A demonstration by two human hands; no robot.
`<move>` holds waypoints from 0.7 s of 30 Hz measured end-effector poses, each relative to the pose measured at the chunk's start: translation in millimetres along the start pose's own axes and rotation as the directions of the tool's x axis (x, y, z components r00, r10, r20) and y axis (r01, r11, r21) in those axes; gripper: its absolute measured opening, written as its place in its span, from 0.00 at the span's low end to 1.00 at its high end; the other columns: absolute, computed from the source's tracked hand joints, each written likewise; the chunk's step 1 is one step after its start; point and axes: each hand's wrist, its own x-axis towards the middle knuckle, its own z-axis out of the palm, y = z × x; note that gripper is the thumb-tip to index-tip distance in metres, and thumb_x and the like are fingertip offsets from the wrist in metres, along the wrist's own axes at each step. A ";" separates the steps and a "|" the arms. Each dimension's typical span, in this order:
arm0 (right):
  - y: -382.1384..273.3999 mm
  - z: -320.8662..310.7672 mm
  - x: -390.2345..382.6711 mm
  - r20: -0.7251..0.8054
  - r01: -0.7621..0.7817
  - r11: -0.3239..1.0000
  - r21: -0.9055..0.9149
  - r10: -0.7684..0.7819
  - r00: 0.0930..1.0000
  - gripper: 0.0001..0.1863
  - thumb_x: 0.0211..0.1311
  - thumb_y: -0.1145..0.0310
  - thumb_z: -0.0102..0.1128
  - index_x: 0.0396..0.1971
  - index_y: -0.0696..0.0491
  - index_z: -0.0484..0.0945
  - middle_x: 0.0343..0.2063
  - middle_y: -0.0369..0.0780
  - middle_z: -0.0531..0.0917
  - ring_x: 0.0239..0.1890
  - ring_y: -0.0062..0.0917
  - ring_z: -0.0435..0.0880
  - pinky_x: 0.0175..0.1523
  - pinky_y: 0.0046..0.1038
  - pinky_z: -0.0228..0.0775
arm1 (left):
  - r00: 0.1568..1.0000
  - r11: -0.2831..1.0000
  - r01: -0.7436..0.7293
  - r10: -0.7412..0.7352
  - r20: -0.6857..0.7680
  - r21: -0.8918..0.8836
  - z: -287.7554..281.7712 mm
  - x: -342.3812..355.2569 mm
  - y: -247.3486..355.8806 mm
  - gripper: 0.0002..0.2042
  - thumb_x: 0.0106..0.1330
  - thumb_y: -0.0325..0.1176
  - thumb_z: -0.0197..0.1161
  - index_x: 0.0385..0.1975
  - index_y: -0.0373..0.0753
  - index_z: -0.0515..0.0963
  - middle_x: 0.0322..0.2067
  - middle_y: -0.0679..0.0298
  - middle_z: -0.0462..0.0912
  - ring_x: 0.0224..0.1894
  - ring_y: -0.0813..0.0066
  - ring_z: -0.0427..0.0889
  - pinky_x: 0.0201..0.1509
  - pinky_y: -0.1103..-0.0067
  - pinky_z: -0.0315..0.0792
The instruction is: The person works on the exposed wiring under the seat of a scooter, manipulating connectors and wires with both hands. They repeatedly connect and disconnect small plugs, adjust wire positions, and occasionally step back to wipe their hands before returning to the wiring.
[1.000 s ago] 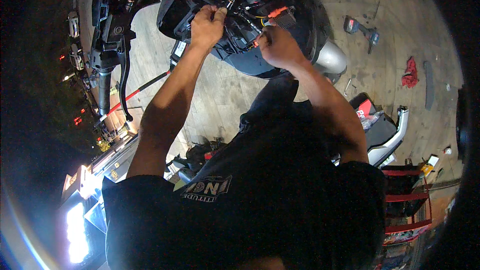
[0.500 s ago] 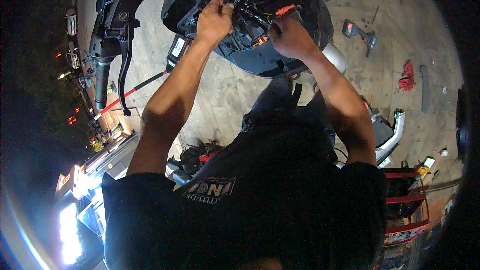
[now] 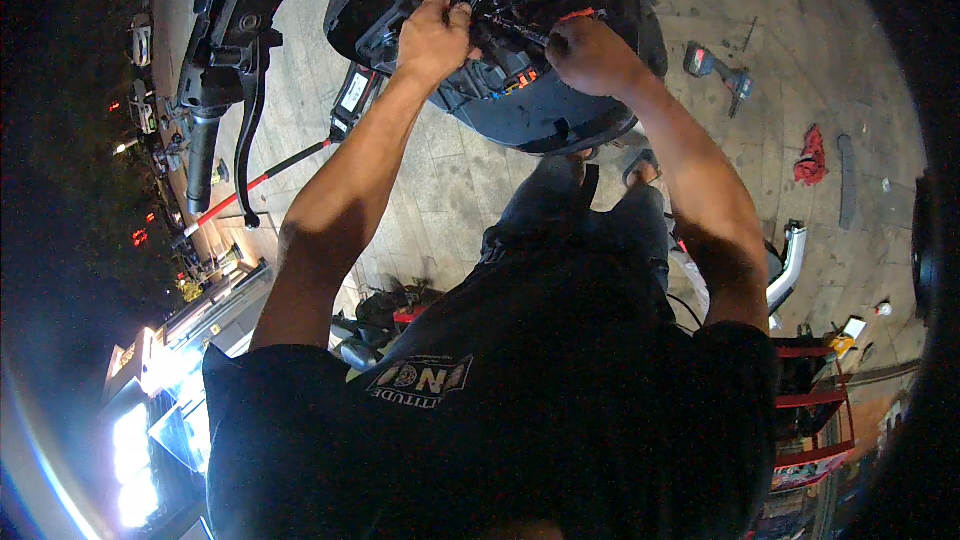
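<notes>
The open black body section of a motorbike or scooter [image 3: 545, 120] lies in front of me, full of wiring and plugs. Over its left part, my left hand [image 3: 435, 40] has its fingers bent and pressed together at the wiring; whatever they grip is hidden. To the right, my right hand [image 3: 597, 58] is closed around the end of a slim metal-shafted tool [image 3: 518, 30]. The shaft points left toward the fingers of my left hand; its tip is not clear. Orange connectors [image 3: 522, 80] sit below and between my hands.
A handlebar grip [image 3: 203, 165] and brake lever [image 3: 248, 140] stand at the left. On the floor at the right lie a cordless power tool [image 3: 718, 75], a red cloth [image 3: 811, 155] and a white curved panel [image 3: 790, 265]. A red rack [image 3: 815, 400] is at the lower right.
My right hand has shifted slightly up and to the right, covering more of an orange part behind it. My left hand has barely moved and keeps its pinch.
</notes>
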 end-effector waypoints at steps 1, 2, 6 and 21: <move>0.5 -3.4 1.4 0.036 -0.004 1.000 -0.012 0.004 0.999 0.10 0.57 0.67 0.51 0.31 0.58 0.79 0.30 0.52 0.80 0.37 0.46 0.80 0.42 0.39 0.71 | 1.000 1.000 -0.019 0.019 0.003 0.019 -0.2 0.7 -0.4 0.18 0.66 0.41 0.53 0.44 0.29 0.72 0.24 0.54 0.82 0.22 0.66 0.85 0.35 0.77 0.76; 0.1 -4.7 1.9 0.040 0.020 0.999 -0.034 -0.018 0.999 0.11 0.56 0.67 0.51 0.31 0.58 0.79 0.30 0.52 0.80 0.36 0.46 0.80 0.42 0.39 0.71 | 1.000 1.000 -0.008 0.008 0.001 0.023 0.0 0.2 -1.5 0.18 0.66 0.41 0.53 0.44 0.29 0.72 0.24 0.53 0.82 0.22 0.66 0.85 0.35 0.77 0.76; -1.0 -7.7 4.6 0.041 0.000 0.997 -0.073 0.003 0.999 0.11 0.55 0.68 0.52 0.31 0.59 0.78 0.29 0.52 0.80 0.36 0.46 0.80 0.41 0.39 0.71 | 0.999 0.998 -0.029 0.031 -0.032 0.061 1.7 4.2 -6.1 0.18 0.66 0.41 0.52 0.44 0.29 0.72 0.25 0.53 0.83 0.24 0.66 0.85 0.38 0.76 0.76; 8.2 51.7 -40.0 -0.242 -0.155 0.982 0.106 0.176 0.954 0.10 0.60 0.67 0.50 0.32 0.59 0.75 0.27 0.53 0.80 0.33 0.47 0.80 0.36 0.38 0.72 | 0.964 0.821 -0.238 0.267 0.020 0.520 -9.9 12.7 2.3 0.15 0.64 0.37 0.55 0.40 0.30 0.76 0.28 0.48 0.82 0.29 0.56 0.84 0.41 0.68 0.75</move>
